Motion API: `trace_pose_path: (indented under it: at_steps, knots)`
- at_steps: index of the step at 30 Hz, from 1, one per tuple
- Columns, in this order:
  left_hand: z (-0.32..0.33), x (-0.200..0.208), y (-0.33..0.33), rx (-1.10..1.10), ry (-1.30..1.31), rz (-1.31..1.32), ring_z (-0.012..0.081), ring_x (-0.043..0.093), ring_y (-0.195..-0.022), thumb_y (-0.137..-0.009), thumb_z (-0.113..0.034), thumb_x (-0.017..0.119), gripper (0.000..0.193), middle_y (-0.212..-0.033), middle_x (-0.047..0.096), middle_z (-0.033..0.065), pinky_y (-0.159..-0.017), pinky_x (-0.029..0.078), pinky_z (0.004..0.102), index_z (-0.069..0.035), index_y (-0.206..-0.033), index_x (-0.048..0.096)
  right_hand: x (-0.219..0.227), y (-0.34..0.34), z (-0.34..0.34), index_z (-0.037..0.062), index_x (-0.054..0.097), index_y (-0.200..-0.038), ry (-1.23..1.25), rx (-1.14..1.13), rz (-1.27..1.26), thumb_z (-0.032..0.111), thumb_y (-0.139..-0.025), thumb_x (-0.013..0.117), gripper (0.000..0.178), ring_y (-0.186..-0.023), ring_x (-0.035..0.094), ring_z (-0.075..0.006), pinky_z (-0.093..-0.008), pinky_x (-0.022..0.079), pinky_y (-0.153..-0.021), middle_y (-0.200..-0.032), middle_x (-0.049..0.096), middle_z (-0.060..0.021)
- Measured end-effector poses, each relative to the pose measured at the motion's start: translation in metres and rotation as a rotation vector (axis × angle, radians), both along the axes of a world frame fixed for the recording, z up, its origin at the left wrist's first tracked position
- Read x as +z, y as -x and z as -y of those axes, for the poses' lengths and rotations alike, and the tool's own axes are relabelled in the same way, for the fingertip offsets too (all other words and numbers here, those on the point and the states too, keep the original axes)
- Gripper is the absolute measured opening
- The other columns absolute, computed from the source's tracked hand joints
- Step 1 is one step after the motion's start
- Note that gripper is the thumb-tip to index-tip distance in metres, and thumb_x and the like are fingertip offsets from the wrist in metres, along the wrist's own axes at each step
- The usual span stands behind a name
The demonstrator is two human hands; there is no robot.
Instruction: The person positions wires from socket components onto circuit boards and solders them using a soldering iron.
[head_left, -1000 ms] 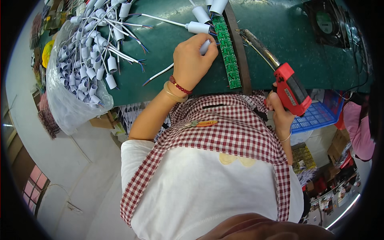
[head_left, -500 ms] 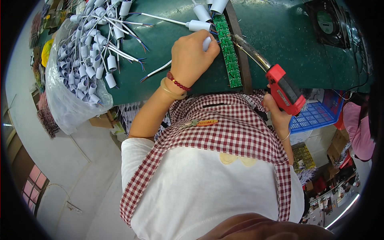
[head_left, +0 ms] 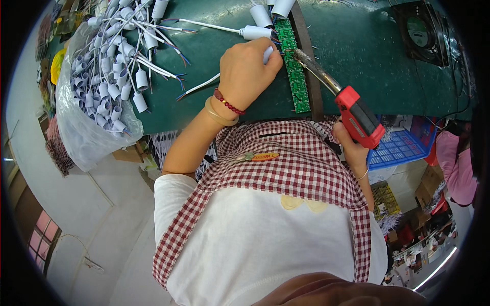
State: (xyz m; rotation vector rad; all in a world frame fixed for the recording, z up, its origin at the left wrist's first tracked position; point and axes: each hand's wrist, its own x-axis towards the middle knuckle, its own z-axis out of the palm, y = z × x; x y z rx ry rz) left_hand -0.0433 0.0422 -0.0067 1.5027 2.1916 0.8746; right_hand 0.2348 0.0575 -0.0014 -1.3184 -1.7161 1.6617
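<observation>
My left hand (head_left: 247, 72) is closed round a white cylindrical lamp holder (head_left: 267, 54), keeping it beside a strip of green circuit boards (head_left: 297, 81). A white cable with bare-ended wires (head_left: 201, 85) trails out on the left of that hand. In my right hand (head_left: 352, 148) is a red-and-black soldering gun (head_left: 360, 116). Its metal barrel slants up to the left, and the tip is at the strip's right side, near the lamp holder's wire end. Whether the tip touches the board is too small to tell. Another lamp holder (head_left: 255, 32) lies just beyond my left hand, its wires at the strip.
At the left, a heap of white lamp holders (head_left: 109, 92) with cables spills from a clear plastic bag (head_left: 76, 137). A dark bar (head_left: 312, 86) runs along the strip. At the far right stands a black fan (head_left: 419, 33); a blue crate (head_left: 400, 150) is below the table edge.
The soldering gun has shifted slightly left and down, its tip now over the strip. My left hand, still closed on the lamp holder, has moved very little.
</observation>
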Motion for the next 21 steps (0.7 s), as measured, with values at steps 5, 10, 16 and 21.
trace_pose_path:
  at_steps: [5,10,16,21]
  knots:
    - [-0.001,0.001,0.0,0.005,0.031,-0.039,0.0334,0.06,-0.056,-0.075,-0.018,0.061,0.014,-0.063,0.06,0.0166,-0.053,0.047,0.0384,-0.005,-0.075,0.066,0.0,0.004,-0.001,0.0,0.063,-0.101,-0.009,-0.006,-0.015,0.006,-0.079,0.071,0.024,-0.076,0.058,-0.0101,-0.0256,0.047,-0.066,-0.087,0.064,-0.0032]
    - [-0.004,0.001,0.001,-0.03,0.027,-0.133,0.0324,0.06,-0.054,-0.075,-0.018,0.06,0.014,-0.059,0.06,0.0152,-0.05,0.047,0.0414,-0.005,-0.072,0.064,0.001,0.004,-0.002,-0.0002,0.063,-0.102,0.004,0.031,-0.008,0.005,-0.078,0.071,0.026,-0.078,0.058,-0.0107,-0.026,0.048,-0.068,-0.089,0.064,-0.004]
    - [-0.006,0.006,0.004,-0.056,0.142,-0.134,0.035,0.061,-0.058,-0.076,-0.021,0.059,0.016,-0.062,0.061,0.0172,-0.054,0.048,0.0419,-0.006,-0.076,0.066,0.005,0.002,0.003,-0.0003,0.063,-0.103,0.044,-0.061,-0.008,0.004,-0.078,0.071,0.026,-0.079,0.059,-0.0109,-0.0261,0.048,-0.069,-0.091,0.064,-0.0042]
    - [-0.007,0.008,0.005,-0.074,0.153,-0.147,0.0351,0.061,-0.057,-0.076,-0.021,0.059,0.016,-0.062,0.061,0.0174,-0.054,0.048,0.0426,-0.006,-0.076,0.065,0.009,0.004,0.003,-0.0006,0.063,-0.103,0.002,-0.038,-0.007,0.004,-0.078,0.071,0.026,-0.079,0.059,-0.0107,-0.0262,0.048,-0.069,-0.09,0.065,-0.0044]
